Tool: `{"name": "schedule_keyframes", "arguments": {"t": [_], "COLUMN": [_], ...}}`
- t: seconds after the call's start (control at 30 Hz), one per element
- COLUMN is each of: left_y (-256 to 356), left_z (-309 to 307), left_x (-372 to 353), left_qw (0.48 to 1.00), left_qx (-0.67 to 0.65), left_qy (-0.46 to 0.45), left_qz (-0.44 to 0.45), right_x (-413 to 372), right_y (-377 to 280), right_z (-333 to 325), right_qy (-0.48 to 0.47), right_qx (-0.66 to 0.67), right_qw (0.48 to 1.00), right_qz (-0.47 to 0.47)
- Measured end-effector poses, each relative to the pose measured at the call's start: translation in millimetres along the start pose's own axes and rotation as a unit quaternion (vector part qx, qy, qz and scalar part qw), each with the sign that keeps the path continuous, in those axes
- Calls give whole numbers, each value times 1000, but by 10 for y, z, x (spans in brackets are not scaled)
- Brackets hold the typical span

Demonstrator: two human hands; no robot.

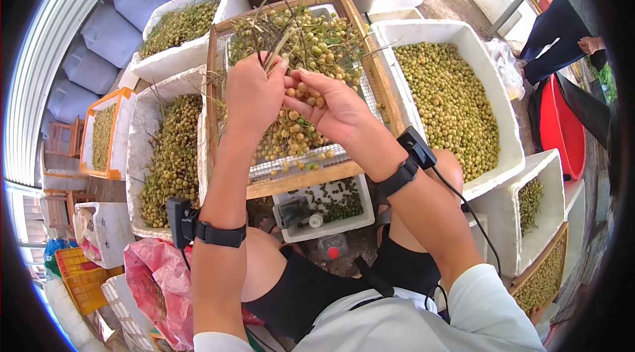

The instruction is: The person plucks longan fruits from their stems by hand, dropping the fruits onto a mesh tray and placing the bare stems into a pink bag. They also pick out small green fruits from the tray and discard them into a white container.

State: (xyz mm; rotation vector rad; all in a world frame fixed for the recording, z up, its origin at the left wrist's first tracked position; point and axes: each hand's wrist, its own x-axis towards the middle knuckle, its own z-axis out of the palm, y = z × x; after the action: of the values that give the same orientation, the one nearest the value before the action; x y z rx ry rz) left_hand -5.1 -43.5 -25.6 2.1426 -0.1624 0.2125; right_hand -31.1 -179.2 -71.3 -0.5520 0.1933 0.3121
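My left hand [253, 93] is closed around a bunch of thin brown stems [270, 40], which stick up above the fist. Close beside it, my right hand [334, 106] curls its fingers round a few small round yellow-green fruits [305, 94]. Both hands are over a wood-framed wire mesh screen [297, 185]. More fruits [291, 128] and loose twigs lie on the mesh beneath them. Part of the pile is hidden by my hands and forearms.
White foam boxes stand close by: one of loose fruits [450, 97] at right, one of stemmed fruits [170, 154] at left. Below the screen is a white tray [362, 220] with small green fruits. A red tub [559, 128] and another person's leg [552, 31] are at far right.
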Motion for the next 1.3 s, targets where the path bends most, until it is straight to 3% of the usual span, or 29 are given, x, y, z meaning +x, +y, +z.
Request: {"name": "schedule_keyframes", "arguments": {"t": [0.23,0.43,0.57,0.83,0.93,1.13,1.3], "left_y": [90,170,67,90,-32,-58,49], "left_z": [-364,-405,-384,-352,-211,-197,-262], "left_x": [-97,-201,-185,-230,-217,-205,-251], "left_qw": [997,996,995,991,991,984,985], "left_qx": [54,7,-9,48,30,43,36], "left_qy": [-49,-78,-94,-123,-91,-125,-157], "left_qz": [3,-33,19,13,95,122,61], "right_x": [-151,-154,-161,-168,-109,-106,-156], "right_y": [-194,-147,-147,-125,-74,-78,-75], "right_z": [145,100,84,122,57,9,47], "right_qy": [-26,-70,-85,-38,-32,-32,-17], "right_qx": [59,-25,-28,24,-15,-21,-43], "right_qw": [997,997,996,999,999,999,999], "right_qz": [38,-5,1,8,-2,8,8]}}
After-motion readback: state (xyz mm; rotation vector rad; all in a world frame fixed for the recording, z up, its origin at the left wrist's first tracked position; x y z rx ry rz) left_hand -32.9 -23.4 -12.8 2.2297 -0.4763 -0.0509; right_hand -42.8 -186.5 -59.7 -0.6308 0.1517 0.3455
